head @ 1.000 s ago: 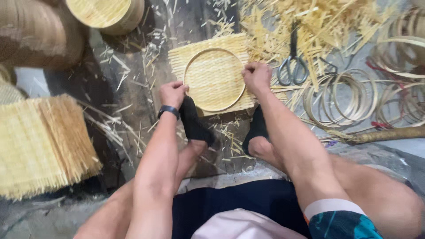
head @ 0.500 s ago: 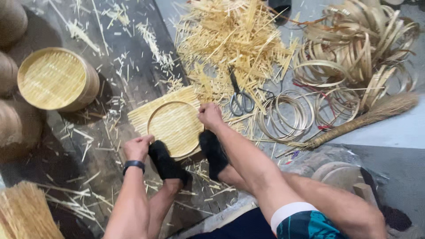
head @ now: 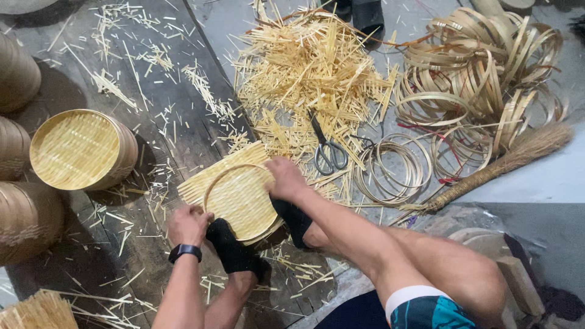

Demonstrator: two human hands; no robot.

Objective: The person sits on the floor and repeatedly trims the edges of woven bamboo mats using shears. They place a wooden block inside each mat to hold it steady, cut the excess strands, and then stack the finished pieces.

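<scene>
Hands have shifted with the mat since a second ago: your left hand (head: 189, 224) now sits curled at about eight o'clock on the bamboo ring (head: 239, 201), knuckles up, fingers closed on the rim's edge as far as I can tell, while your right hand (head: 286, 180) presses down at about two o'clock, fingers folded over rim and weave together. The woven mat (head: 228, 173) lies turned a little from where it lay before, one corner pointing toward eleven o'clock, and both black-socked feet (head: 234, 250) pin its near edge against the dark plank floor (head: 152, 79). I judge that you are rotating the piece and reseating the hoop on it, working round the circle rather than finishing one spot. The mat is flat, pale straw-yellow, tightly plaited in fine slats with a ragged square outline; the ring is a thin, smooth, bent strip, slightly darker. At one o'clock, just beyond your right hand, lie steel scissors (head: 329, 152) on a loose heap of splintery offcuts (head: 311, 67). Farther toward two o'clock are coils of thin hoops (head: 396, 167) and wider bent bands (head: 487, 67), with a stiff grass broom (head: 506, 161) beside them. At nine o'clock stands a finished round sieve (head: 82, 149), deep-walled, its woven face up.
</scene>
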